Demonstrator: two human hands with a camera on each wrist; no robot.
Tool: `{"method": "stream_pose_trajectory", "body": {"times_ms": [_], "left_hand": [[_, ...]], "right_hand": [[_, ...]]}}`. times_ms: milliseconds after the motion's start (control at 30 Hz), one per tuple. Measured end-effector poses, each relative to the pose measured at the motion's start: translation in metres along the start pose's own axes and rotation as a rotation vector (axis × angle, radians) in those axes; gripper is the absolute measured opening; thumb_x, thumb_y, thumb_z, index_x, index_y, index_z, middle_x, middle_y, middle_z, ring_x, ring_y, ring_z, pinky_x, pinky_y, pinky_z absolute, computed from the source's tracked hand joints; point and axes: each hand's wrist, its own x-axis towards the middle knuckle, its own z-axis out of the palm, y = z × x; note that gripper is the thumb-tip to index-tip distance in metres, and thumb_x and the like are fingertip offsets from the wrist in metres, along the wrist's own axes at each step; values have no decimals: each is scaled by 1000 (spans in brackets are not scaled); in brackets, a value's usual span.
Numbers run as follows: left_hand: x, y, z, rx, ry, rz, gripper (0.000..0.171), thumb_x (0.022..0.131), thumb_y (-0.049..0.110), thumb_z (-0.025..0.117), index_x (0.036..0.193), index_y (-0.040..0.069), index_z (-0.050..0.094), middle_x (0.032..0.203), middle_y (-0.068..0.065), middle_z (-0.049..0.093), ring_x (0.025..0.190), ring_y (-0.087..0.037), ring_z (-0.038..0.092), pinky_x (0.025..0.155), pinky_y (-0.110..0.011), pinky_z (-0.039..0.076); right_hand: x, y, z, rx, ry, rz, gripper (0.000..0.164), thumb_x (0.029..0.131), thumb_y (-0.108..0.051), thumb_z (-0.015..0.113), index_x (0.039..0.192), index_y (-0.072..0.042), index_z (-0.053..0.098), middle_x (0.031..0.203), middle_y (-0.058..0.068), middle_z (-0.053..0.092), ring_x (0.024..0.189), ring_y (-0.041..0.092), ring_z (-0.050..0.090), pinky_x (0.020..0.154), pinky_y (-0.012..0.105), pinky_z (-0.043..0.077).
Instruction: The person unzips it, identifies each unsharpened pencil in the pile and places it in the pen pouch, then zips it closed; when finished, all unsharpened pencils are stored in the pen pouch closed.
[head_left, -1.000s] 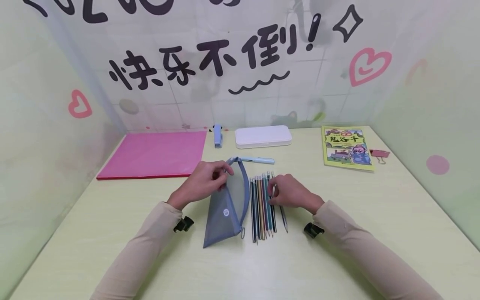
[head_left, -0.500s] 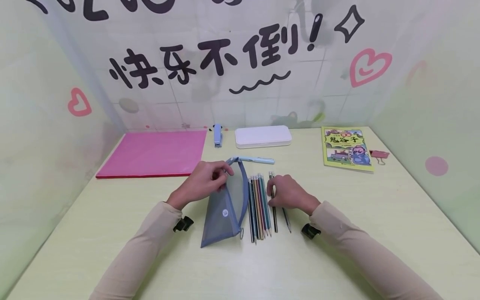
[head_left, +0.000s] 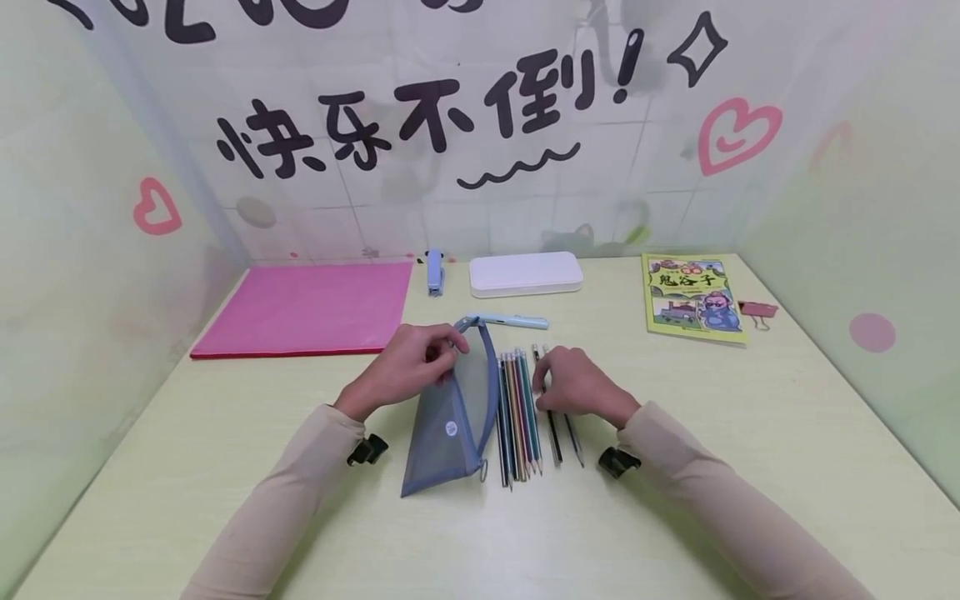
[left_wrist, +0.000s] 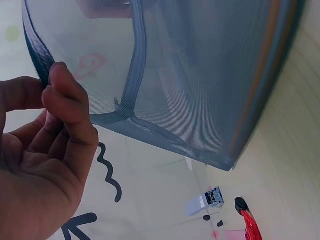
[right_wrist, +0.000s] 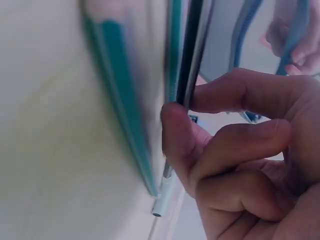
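Observation:
My left hand (head_left: 408, 360) pinches the edge of a blue-grey mesh pencil case (head_left: 438, 446), which stands with its mouth parted. The left wrist view shows thumb and fingertips on its zip edge (left_wrist: 40, 50). To the right of the case lies a row of pencils (head_left: 517, 417), side by side with points toward me. My right hand (head_left: 579, 382) pinches a dark pencil (right_wrist: 190, 55) between thumb and finger, just right of that row. Another pencil, teal in the right wrist view (right_wrist: 117, 85), lies apart on the table; the right hand partly covers it in the head view.
Behind the case lies a light blue pen (head_left: 517, 320). Farther back are a pink folder (head_left: 315, 308), a blue stapler (head_left: 435, 273), a white box (head_left: 527, 275), a yellow-green book (head_left: 696, 298) and a pink binder clip (head_left: 759, 310). Walls close the table at the back and sides.
A dark pencil has come away from the row's right side, and its lower end has swung slightly right. The right hand shifted only a little. The left hand stays on the case.

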Motion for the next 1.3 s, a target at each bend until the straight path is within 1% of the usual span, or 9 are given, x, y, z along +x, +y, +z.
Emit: {"method": "stream_pose_trajectory", "body": {"times_ms": [133, 300, 400, 567, 767, 933, 1033, 1167, 1300], "left_hand": [[0, 0, 1, 1, 0, 2, 19, 95, 5, 53, 104, 8, 70, 66, -1, 59, 60, -13, 59, 61, -27, 55], [-1, -1, 2, -4, 4, -8, 22, 95, 5, 50, 105, 6, 70, 68, -2, 63, 61, -13, 59, 58, -26, 53], [-2, -1, 4, -11, 5, -1, 23, 95, 4, 49, 106, 4, 70, 69, -2, 63, 60, -12, 58, 56, -25, 52], [0, -2, 6, -25, 3, 18, 22, 96, 5, 51, 108, 2, 70, 68, -2, 62, 60, -12, 58, 58, -25, 52], [2, -2, 10, -16, 12, 22, 20, 96, 7, 54, 109, 3, 69, 67, -1, 61, 60, -12, 59, 60, -24, 52], [3, 1, 11, -2, 62, 32, 21, 96, 7, 53, 109, 2, 69, 68, -3, 64, 58, -12, 58, 55, -24, 49], [4, 3, 11, -10, 84, 38, 22, 96, 5, 52, 110, 0, 68, 70, -5, 65, 58, -11, 58, 52, -24, 47], [5, 3, 11, -30, 112, 45, 24, 96, 4, 51, 111, -2, 67, 70, -5, 66, 58, -11, 59, 52, -23, 48], [5, 4, 11, -40, 130, 51, 24, 96, 4, 50, 111, -1, 68, 69, -4, 66, 59, -20, 63, 51, -23, 46]], "right_hand": [[-4, -3, -9, 44, 13, 4, 15, 75, -7, 74, 90, -8, 74, 81, 7, 67, 59, 15, 53, 54, 26, 43], [-8, -13, -19, 101, 37, -35, 20, 77, -7, 72, 97, -7, 73, 75, 4, 70, 62, 14, 58, 55, 26, 44], [-9, -21, -20, 171, 61, -62, 22, 78, -7, 71, 100, -8, 72, 72, 5, 71, 62, 13, 60, 55, 26, 44], [-8, -34, -18, 282, 97, -110, 21, 81, -8, 71, 102, -7, 72, 73, 12, 73, 60, 13, 57, 57, 27, 41], [-5, -44, -10, 372, 155, -149, 21, 81, -8, 70, 102, -7, 72, 73, 7, 73, 61, 14, 62, 57, 27, 44], [-2, -50, -4, 438, 211, -161, 24, 83, -9, 68, 106, -6, 70, 78, 8, 73, 63, 18, 64, 59, 27, 47], [-2, -53, 1, 458, 207, -145, 24, 85, -10, 68, 108, -6, 70, 80, 7, 74, 65, 18, 66, 61, 27, 49], [-4, -56, 6, 468, 164, -131, 22, 85, -10, 69, 107, -7, 70, 80, 6, 74, 66, 16, 66, 63, 26, 51], [-8, -60, 9, 457, 134, -145, 20, 85, -9, 70, 105, -8, 70, 78, 5, 73, 64, 13, 64, 61, 26, 50]]}}
